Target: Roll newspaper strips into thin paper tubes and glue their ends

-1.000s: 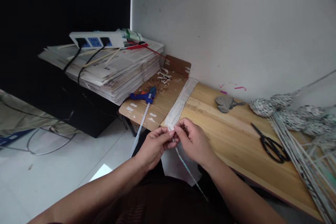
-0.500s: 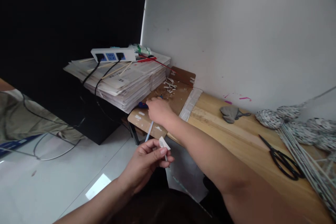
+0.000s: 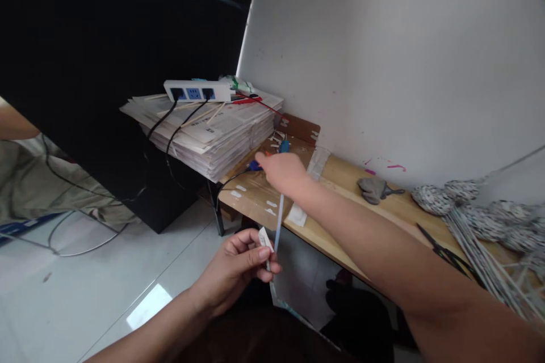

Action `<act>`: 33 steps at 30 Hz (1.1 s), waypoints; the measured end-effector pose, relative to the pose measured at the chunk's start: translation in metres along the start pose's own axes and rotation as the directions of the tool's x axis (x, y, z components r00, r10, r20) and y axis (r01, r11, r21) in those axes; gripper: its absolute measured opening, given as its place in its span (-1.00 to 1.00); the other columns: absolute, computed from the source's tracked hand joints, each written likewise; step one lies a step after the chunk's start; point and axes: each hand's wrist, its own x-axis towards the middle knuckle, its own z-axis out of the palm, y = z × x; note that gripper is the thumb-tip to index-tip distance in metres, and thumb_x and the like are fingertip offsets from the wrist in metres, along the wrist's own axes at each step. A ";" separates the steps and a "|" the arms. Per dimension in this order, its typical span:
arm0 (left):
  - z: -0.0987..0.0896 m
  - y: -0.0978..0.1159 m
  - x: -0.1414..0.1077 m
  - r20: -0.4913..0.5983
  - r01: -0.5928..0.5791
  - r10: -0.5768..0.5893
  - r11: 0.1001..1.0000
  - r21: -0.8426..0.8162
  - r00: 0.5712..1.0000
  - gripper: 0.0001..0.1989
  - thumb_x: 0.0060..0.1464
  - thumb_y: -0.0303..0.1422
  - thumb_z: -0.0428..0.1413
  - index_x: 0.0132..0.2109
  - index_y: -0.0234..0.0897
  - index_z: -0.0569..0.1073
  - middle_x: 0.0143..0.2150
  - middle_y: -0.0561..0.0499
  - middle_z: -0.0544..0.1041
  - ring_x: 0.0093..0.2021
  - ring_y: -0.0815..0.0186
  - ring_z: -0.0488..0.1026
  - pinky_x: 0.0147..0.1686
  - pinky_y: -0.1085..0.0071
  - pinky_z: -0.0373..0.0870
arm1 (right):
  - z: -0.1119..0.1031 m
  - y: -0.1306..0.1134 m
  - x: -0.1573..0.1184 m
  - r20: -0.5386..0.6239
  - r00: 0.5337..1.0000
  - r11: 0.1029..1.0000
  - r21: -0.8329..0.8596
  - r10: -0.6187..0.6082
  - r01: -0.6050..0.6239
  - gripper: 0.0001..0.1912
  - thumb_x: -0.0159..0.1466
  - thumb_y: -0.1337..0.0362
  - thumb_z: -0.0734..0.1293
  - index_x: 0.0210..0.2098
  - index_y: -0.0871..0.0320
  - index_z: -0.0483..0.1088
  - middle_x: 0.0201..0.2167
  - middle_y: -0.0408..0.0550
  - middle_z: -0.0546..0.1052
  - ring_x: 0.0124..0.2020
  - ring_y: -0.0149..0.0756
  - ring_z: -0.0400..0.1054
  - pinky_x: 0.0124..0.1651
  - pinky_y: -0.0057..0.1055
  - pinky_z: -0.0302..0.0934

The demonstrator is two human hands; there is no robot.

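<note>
My right hand (image 3: 286, 173) is wrapped round a hot glue gun (image 3: 284, 146), whose blue parts and a bit of orange show past the fingers. A pale translucent glue stick (image 3: 279, 224) slants down from beneath that hand towards me. Lower and nearer, my left hand (image 3: 238, 264) pinches a small folded piece of printed white paper (image 3: 264, 237) between thumb and fingers. Below the glue gun lies a brown cardboard sheet (image 3: 249, 190) with white glue spots and paper scraps. How the right fingers sit on the gun's handle is hidden.
Left of the cardboard, a newspaper stack (image 3: 238, 142) carries a white power strip (image 3: 198, 91). On the wooden bench (image 3: 340, 181) lie a grey cloth piece (image 3: 374, 188), black scissors (image 3: 447, 252) and woven paper bundles (image 3: 434, 199). A black panel (image 3: 106, 68) stands at left.
My right hand has lifted the glue gun off the cardboard and moved right, its cable now trailing across the sheet. The left hand keeps its paper piece, now tilted more upright.
</note>
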 end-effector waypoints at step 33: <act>-0.068 -0.027 -0.021 -0.408 0.256 -0.284 0.959 -0.124 0.867 -0.89 -0.01 -0.55 0.27 -0.27 -0.42 0.53 -0.03 -0.26 0.56 -0.32 0.36 0.59 -0.33 0.59 0.54 | 0.042 0.019 -0.085 0.100 0.979 0.983 0.061 -0.179 0.174 -0.75 0.29 0.46 0.18 -0.22 0.07 0.44 -0.39 0.02 0.56 -0.36 -0.19 0.41 -0.38 -0.35 0.05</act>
